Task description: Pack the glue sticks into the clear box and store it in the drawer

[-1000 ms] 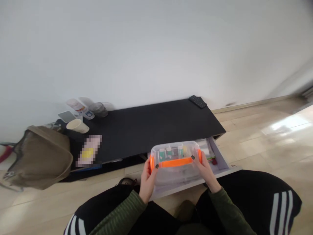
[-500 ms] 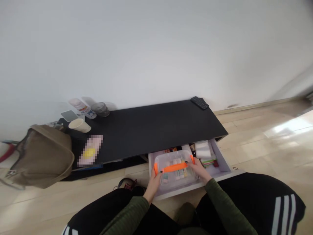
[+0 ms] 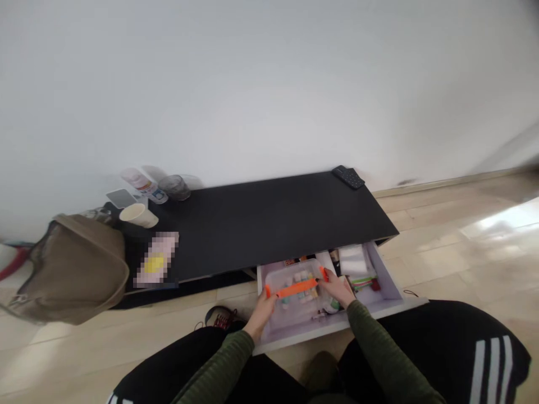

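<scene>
A clear plastic container [image 3: 280,322] with an orange handle and orange clips sits low in the pulled-out drawer [image 3: 400,306], on its left side. My left hand [image 3: 261,313] grips the container at its left clip, fingers closed. At the opposite end my right hand [image 3: 338,287] is closed around the right clip. Small tubes or bottles show blurred through the clear plastic. Right of the container lie a white packet [image 3: 352,260] and some green and red items [image 3: 364,283]. Whether the container rests fully on the drawer bottom is unclear.
The drawer belongs to a low black cabinet [image 3: 269,219] against a white wall. On its top are a keyboard-like black device [image 3: 348,177], a glass [image 3: 174,187], a spray can [image 3: 145,185], a paper cup [image 3: 138,215] and a brown bag [image 3: 84,269].
Both hands have moved slightly left with the container, which appears lower in the drawer. More small items show near its right front corner.
</scene>
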Demonstrator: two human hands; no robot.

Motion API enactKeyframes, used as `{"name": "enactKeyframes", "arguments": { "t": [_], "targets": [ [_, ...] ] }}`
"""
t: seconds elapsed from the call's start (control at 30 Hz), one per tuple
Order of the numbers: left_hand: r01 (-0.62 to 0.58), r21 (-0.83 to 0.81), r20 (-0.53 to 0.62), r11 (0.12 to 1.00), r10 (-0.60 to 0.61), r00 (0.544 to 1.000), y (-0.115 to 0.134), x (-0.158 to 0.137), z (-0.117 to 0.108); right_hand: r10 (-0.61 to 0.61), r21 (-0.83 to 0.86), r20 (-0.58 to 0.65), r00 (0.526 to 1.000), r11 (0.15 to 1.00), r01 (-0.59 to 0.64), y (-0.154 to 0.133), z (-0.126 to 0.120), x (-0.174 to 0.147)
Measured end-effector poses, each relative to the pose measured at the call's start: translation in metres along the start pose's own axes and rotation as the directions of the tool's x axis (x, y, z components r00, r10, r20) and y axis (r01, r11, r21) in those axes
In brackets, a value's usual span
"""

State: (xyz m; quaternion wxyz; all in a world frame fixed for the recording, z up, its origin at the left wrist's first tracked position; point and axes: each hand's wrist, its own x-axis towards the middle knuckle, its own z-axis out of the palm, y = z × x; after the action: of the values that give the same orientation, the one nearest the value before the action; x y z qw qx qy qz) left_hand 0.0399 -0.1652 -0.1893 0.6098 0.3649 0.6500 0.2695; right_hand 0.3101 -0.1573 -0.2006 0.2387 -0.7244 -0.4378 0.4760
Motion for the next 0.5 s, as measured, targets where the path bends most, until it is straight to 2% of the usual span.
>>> {"name": "enactKeyframes", "arguments": {
  "t": [0.07,0.13,0.2,0.27,0.3,0.33,0.37,0.4,0.47,0.5],
  "targets": [
    [0.001,0.075,-0.052,0.997,0.003,0.999,0.004,0.001,0.002,-0.062,-0.059,-0.041,0.997,0.996,0.060,-0.001,-0.005,-0.008],
    [-0.025,0.206,-0.108,0.978,0.048,0.993,0.011,-0.003,0.004,-0.119,-0.044,-0.050,0.992,0.992,0.117,-0.003,-0.010,-0.023],
    [-0.134,0.342,-0.078,0.930,0.170,0.982,0.020,-0.011,0.008,-0.138,0.020,0.043,0.990,0.990,0.137,-0.005,-0.013,-0.046],
    [-0.286,0.407,0.075,0.868,0.280,0.957,0.026,-0.025,0.014,-0.083,0.070,0.279,0.957,0.995,0.066,-0.005,-0.014,-0.074],
    [-0.320,0.398,0.195,0.860,0.262,0.945,0.028,-0.034,0.017,-0.046,0.059,0.426,0.904,0.998,0.023,-0.005,-0.014,-0.088],
    [-0.293,0.383,0.342,0.876,0.160,0.926,0.029,-0.043,0.021,-0.013,0.009,0.535,0.845,1.000,0.010,-0.005,-0.014,-0.101],
    [-0.229,0.374,0.493,0.899,0.016,0.870,0.029,-0.052,0.025,0.013,-0.083,0.596,0.803,0.995,0.046,-0.005,-0.013,-0.113],
    [-0.184,0.382,0.620,0.906,-0.104,0.778,0.029,-0.061,0.027,0.024,-0.204,0.604,0.797,0.971,0.125,-0.004,-0.012,-0.121],
    [-0.226,0.467,0.759,0.855,-0.257,0.598,0.028,-0.076,0.030,0.019,-0.442,0.552,0.834,0.854,0.273,-0.002,-0.010,-0.131],
    [-0.302,0.532,0.768,0.791,-0.301,0.565,0.028,-0.082,0.030,0.003,-0.531,0.516,0.857,0.786,0.317,-0.001,-0.010,-0.132]
  ]
}}
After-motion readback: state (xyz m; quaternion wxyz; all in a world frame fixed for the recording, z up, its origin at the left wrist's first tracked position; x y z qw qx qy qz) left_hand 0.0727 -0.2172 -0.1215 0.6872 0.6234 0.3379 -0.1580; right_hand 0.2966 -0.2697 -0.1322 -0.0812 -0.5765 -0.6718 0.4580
